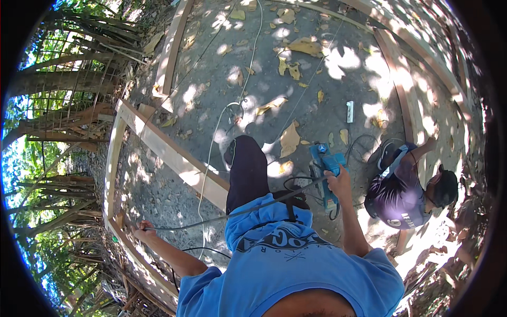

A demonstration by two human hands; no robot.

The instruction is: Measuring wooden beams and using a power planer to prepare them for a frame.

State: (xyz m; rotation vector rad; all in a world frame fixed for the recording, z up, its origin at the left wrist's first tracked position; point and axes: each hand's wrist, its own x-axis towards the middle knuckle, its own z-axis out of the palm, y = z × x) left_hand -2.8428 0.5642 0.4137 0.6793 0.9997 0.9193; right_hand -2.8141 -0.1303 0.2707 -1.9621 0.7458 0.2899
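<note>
My right hand (339, 183) is closed around the handle of a teal electric hand planer (320, 165), held out in front of me to the right. Out to the left, my left hand (144, 231) grips a dark power cord (227, 215). The cord stretches across my lap toward the planer, and a loop of it hangs beside the tool. Near the left hand runs a wooden board (141, 257) of a frame on the ground.
A long plank (174, 154) lies diagonally at front left. Ahead, a white extension cable (212, 142) crosses the leaf-strewn ground. A white power strip (349, 112) lies beyond the planer. Another person (398, 195) crouches at right near more boards (397, 79). Bamboo fencing (63, 84) stands left.
</note>
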